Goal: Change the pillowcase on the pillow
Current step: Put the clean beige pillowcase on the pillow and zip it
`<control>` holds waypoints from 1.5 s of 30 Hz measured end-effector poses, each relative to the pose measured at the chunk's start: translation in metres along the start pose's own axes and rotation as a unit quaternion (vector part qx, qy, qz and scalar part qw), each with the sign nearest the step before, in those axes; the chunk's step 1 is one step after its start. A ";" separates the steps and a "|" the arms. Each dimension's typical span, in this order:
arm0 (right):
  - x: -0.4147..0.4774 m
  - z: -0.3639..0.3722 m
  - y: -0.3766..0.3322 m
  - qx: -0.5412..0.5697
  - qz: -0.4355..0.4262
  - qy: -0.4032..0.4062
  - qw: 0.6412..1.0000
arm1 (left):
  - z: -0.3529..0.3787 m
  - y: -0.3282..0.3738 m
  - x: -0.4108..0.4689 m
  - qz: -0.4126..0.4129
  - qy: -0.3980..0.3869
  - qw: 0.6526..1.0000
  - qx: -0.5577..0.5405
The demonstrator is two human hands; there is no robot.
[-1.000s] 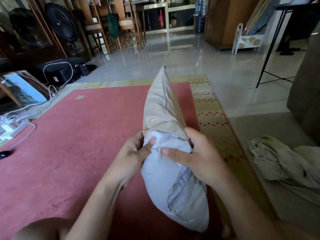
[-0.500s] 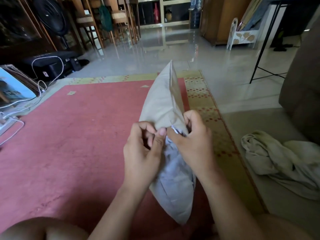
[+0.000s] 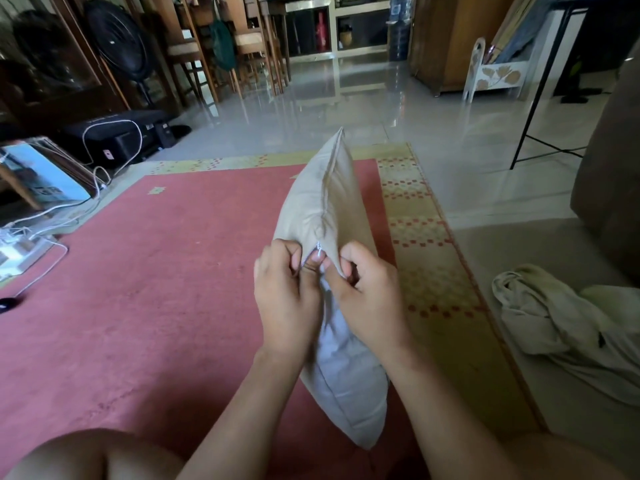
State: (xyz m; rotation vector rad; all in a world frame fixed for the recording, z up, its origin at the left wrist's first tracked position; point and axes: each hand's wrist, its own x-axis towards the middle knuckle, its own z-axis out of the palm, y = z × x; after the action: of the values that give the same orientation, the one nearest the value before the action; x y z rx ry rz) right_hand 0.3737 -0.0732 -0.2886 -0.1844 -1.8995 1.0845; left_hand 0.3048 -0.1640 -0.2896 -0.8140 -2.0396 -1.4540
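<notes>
The pillowcase [image 3: 322, 202] is best pinched taut by left hand [image 3: 285, 303] and right hand [image 3: 370, 303], as now, while the zip pull [image 3: 318, 248], seemingly at the left thumb, is drawn straight.

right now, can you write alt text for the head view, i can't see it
A left hand and right hand pinch a beige pillowcase at its zipper, the pale pillow showing below, stood on edge over a red rug. A crumpled cloth lies off the rug at right.
</notes>
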 end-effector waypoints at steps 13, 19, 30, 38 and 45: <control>-0.021 0.007 0.072 -0.168 0.273 -0.104 0.941 | -0.028 -0.053 0.002 -0.144 -0.079 0.986 -0.008; -0.027 0.020 0.065 -0.116 0.205 -0.139 0.962 | -0.038 -0.086 -0.081 -0.232 -0.173 0.947 -0.139; -0.027 0.017 0.065 -0.246 0.176 -0.111 0.947 | -0.014 -0.083 -0.030 -0.366 0.175 0.890 -0.207; -0.006 -0.001 0.055 -0.300 0.189 -0.144 0.924 | 0.007 -0.090 -0.001 -0.427 0.318 0.812 -0.237; -0.001 0.007 0.015 -0.133 0.190 -0.125 0.965 | 0.021 -0.106 0.041 -0.478 0.338 0.776 -0.235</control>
State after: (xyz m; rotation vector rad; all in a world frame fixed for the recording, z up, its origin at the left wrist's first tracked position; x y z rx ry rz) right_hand 0.3643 -0.0693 -0.3019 -0.6114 -2.2983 1.1368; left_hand 0.1993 -0.1635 -0.3360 0.7242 -1.4994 -2.3691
